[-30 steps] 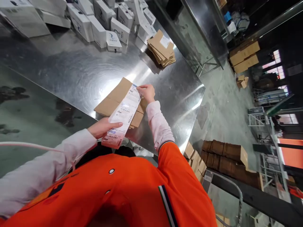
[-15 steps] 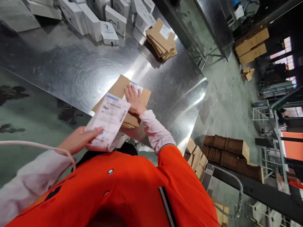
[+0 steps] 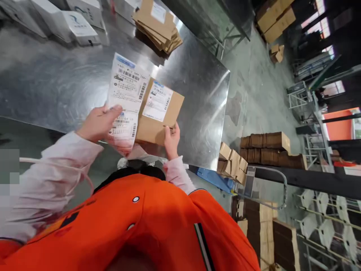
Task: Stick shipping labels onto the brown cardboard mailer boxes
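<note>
Printed label sheets (image 3: 125, 84) are pinched between the thumb and fingers of my left hand (image 3: 98, 122), raised over the table's near edge. Beside them, my right hand (image 3: 172, 139) grips the lower right edge of a flat brown cardboard piece (image 3: 175, 107), thumb on top. A white shipping label (image 3: 158, 101) lies on that cardboard's face. The label sheets overlap the cardboard's left edge. Farther back on the table is a pile of flat cardboard pieces (image 3: 162, 28), the top one bearing a white label.
The metal table (image 3: 197, 90) has white boxes (image 3: 80, 26) at its far left. Past its right edge, cardboard bundles (image 3: 232, 162) and a brown stack (image 3: 262, 146) stand on the floor. A pale cord crosses my left forearm.
My right hand has moved off the label to the cardboard's edge and now holds it. The label sheets in my left hand have moved forward and are turned more upright. The view has shifted.
</note>
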A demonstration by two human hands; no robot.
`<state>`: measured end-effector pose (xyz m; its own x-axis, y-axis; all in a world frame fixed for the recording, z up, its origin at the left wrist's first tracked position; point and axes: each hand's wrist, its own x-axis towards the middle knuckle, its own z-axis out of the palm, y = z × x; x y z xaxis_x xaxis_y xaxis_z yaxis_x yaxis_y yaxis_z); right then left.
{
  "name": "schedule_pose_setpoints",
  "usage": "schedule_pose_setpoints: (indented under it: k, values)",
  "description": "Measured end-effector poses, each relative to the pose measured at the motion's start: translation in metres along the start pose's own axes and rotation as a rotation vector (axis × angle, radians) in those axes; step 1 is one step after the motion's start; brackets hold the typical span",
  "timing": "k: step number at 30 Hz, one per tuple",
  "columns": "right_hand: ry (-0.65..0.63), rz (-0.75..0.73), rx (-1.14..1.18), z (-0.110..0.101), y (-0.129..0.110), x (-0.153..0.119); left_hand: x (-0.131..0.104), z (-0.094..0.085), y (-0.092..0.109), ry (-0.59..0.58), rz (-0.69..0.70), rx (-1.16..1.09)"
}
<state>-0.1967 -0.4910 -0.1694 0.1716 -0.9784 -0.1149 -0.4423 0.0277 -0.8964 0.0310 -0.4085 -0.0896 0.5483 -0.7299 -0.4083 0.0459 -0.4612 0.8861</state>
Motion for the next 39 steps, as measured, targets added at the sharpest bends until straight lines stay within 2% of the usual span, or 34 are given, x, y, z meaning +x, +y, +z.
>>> schedule_pose_setpoints:
  k: [2,3,5,6,7,9,10,11,13,14,16,18,21,24,25,26,28,31,35,39]
  values:
    - [0.119,0.051,-0.040,-0.047,0.000,0.002,-0.020,-0.002,0.011,-0.004,-0.116,-0.124]
    - [0.178,0.105,-0.114,-0.066,-0.002,0.003,-0.027,-0.004,0.012,0.016,-0.120,-0.141]
    - [0.224,0.204,-0.284,-0.083,-0.008,0.000,-0.039,-0.007,0.005,0.073,-0.077,-0.111]
    - [0.168,0.211,-0.322,-0.080,-0.013,-0.005,-0.044,-0.009,-0.002,0.077,-0.064,-0.084]
    - [0.052,0.187,-0.304,-0.068,-0.018,-0.012,-0.048,-0.010,-0.010,0.057,-0.067,-0.053]
    - [-0.239,0.074,-0.113,-0.029,-0.027,-0.033,-0.055,-0.009,-0.027,-0.086,-0.100,0.022]
    - [-0.343,0.036,0.007,-0.007,-0.031,-0.045,-0.057,-0.009,-0.034,-0.176,-0.092,0.041]
    - [-0.389,0.021,0.102,0.012,-0.035,-0.057,-0.057,-0.008,-0.039,-0.243,-0.062,0.038]
    - [-0.433,0.050,0.180,0.037,-0.040,-0.075,-0.055,-0.006,-0.044,-0.276,0.030,-0.035]
    - [-0.468,0.065,0.169,0.041,-0.042,-0.080,-0.053,-0.005,-0.045,-0.262,0.056,-0.096]
    - [-0.526,0.071,0.117,0.037,-0.048,-0.077,-0.047,-0.003,-0.048,-0.232,0.022,-0.202]
    - [-0.502,0.028,0.071,0.026,-0.056,-0.064,-0.043,0.001,-0.052,-0.219,-0.034,-0.249]
    - [-0.457,-0.089,-0.035,0.014,-0.069,-0.044,-0.046,0.012,-0.059,-0.109,-0.032,-0.258]
    - [-0.480,-0.163,-0.131,0.016,-0.075,-0.036,-0.050,0.023,-0.060,0.040,-0.053,-0.241]
    - [-0.475,-0.173,-0.141,0.019,-0.076,-0.033,-0.050,0.025,-0.060,0.054,-0.071,-0.253]
    - [-0.463,-0.179,-0.152,0.022,-0.076,-0.027,-0.049,0.026,-0.061,0.030,-0.099,-0.277]
    - [-0.428,-0.204,-0.193,0.033,-0.077,-0.006,-0.045,0.022,-0.065,-0.110,-0.203,-0.331]
    - [-0.367,-0.226,-0.323,0.055,-0.080,0.051,-0.034,0.009,-0.075,-0.348,-0.393,-0.401]
    - [-0.311,-0.171,-0.495,0.087,-0.080,0.125,-0.019,-0.004,-0.081,-0.433,-0.487,-0.456]
    - [-0.248,-0.107,-0.605,0.103,-0.074,0.158,-0.011,-0.006,-0.084,-0.480,-0.486,-0.408]
